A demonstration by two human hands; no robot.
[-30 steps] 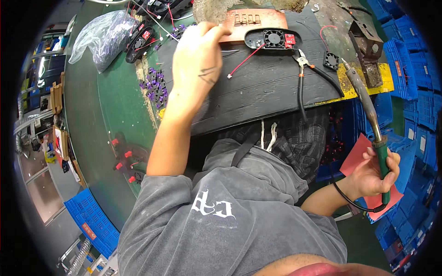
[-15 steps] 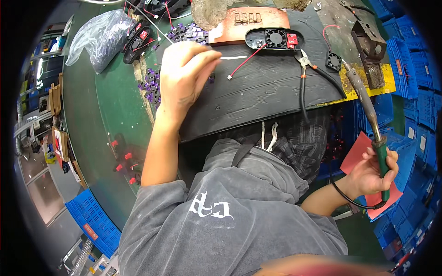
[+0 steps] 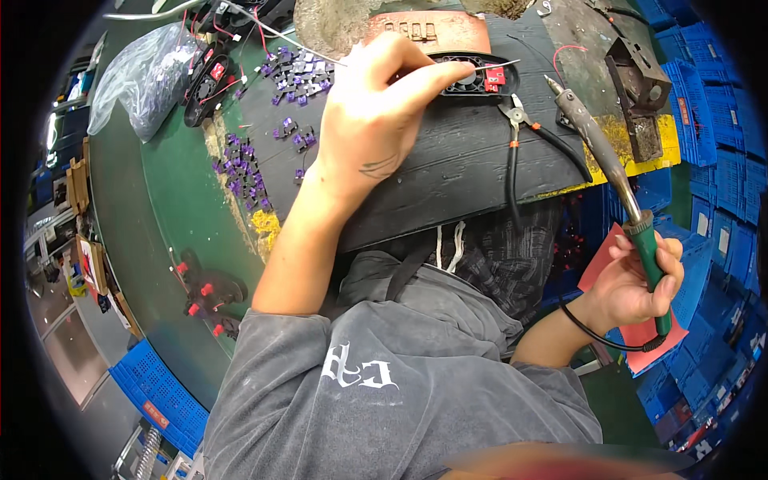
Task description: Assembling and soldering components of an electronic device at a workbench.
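My left hand is closed in a pinch on a thin silvery solder wire. The wire's free end reaches over an oval black housing, which holds a fan and a red circuit board. My fingers cover part of that housing and its fan. Off to the right, my right hand is wrapped round the green handle of a soldering iron. Its tip points up and away, to the right of the housing and apart from it. Pliers with black handles lie open just below the housing.
Several small purple-and-black parts lie on the left. A clear plastic bag sits behind them, beside another black housing. A copper-coloured board lies at the back. A rusty metal stand is at the right edge, near blue crates.
My left hand has moved right, bringing the solder wire over the black housing. The soldering iron has shifted left and up a little, its tip nearer the housing.
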